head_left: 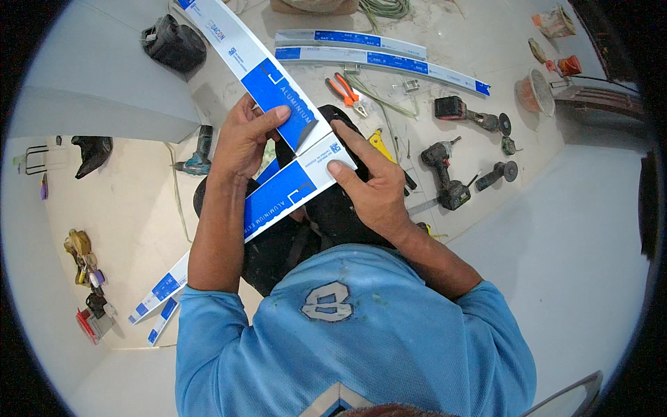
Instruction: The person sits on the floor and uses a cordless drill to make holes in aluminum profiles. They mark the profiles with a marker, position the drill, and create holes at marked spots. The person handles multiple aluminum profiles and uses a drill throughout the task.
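Two long aluminium profiles in blue-and-white film meet at an angle over my lap. The upper profile (pixel 240 52) runs from the top left. The lower profile (pixel 278 203) slopes down to the left. My left hand (pixel 240 139) is closed around the upper profile near its end, thumb on the blue film, where a grey corner shows. Closed on the lower profile's white end, my right hand (pixel 379 191) has its thumb on top and its forefinger along the joint. The fingers beneath are hidden, and I cannot tell whether the ends are fastened.
On the tiled floor ahead lie more wrapped profiles (pixel 389 62) and orange-handled pliers (pixel 345 94). To the right are a cordless grinder (pixel 469 115), a drill (pixel 445 174) and a bucket (pixel 535 92). A blue power tool (pixel 198 156) and black bag (pixel 174 45) sit to the left.
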`<state>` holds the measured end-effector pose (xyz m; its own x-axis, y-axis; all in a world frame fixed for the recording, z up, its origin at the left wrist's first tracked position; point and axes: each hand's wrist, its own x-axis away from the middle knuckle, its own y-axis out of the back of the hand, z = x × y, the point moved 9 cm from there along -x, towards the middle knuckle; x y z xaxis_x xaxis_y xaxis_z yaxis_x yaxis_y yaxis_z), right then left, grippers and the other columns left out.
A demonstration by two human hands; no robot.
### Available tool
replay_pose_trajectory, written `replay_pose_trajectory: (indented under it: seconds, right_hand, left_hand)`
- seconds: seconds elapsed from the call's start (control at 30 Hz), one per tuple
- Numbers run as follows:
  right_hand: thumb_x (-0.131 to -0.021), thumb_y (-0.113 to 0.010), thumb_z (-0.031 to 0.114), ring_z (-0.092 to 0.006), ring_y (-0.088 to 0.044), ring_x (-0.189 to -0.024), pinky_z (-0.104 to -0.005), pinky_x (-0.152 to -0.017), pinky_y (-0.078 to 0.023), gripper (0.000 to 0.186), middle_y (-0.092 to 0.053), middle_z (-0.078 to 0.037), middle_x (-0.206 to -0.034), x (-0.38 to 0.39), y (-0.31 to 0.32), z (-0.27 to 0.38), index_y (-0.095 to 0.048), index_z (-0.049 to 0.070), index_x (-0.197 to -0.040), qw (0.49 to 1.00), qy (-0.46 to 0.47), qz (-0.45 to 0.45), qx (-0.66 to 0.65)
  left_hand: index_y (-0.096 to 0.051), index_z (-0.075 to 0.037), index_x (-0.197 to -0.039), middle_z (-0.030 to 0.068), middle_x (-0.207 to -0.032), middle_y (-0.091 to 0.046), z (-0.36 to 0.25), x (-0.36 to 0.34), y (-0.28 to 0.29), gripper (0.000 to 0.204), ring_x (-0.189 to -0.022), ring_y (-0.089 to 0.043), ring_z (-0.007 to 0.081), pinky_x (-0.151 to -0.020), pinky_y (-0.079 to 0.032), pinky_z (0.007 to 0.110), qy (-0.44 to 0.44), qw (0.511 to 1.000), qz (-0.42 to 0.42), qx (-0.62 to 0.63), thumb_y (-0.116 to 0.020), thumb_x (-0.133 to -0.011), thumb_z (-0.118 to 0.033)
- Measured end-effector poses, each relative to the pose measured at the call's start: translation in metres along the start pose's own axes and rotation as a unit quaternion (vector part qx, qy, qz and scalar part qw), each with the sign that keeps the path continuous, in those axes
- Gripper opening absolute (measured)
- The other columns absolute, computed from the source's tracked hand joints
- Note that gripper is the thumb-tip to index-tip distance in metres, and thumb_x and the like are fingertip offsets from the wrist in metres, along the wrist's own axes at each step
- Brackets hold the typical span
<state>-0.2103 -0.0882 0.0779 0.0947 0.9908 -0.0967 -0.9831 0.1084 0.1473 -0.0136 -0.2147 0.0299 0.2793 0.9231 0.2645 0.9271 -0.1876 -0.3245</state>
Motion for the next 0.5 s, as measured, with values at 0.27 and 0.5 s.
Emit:
replay_pose_trajectory:
  seconds: [0.27, 0.5]
  right_hand:
    - [-0.101, -0.074, 0.006, -0.0303, -0.06, -0.147, -0.0413, -0.123, -0.045, 0.051, -0.065, -0.023, -0.154, -0.0012, -0.0003, -0.0037, -0.064, 0.0, -0.151, 1.0, 0.021, 0.019, -0.003]
    - [-0.101, -0.075, 0.005, -0.0301, -0.061, -0.146, -0.0406, -0.123, -0.046, 0.05, -0.066, -0.022, -0.153, 0.0018, -0.0031, -0.0048, -0.065, 0.001, -0.15, 1.0, 0.005, 0.011, -0.004]
  left_hand:
    - [-0.061, 0.001, -0.135, 0.0078, -0.107, -0.076, 0.0026, -0.001, 0.0011, 0.065, -0.093, -0.07, 0.0157, -0.08, -0.051, 0.03, -0.002, 1.0, 0.006, 0.0, -0.094, -0.084, -0.023]
    - [-0.06, 0.003, -0.138, 0.0108, -0.11, -0.075, -0.0023, -0.0018, -0.0021, 0.067, -0.098, -0.071, 0.019, -0.087, -0.053, 0.032, -0.008, 1.0, 0.008, -0.011, -0.093, -0.085, -0.021]
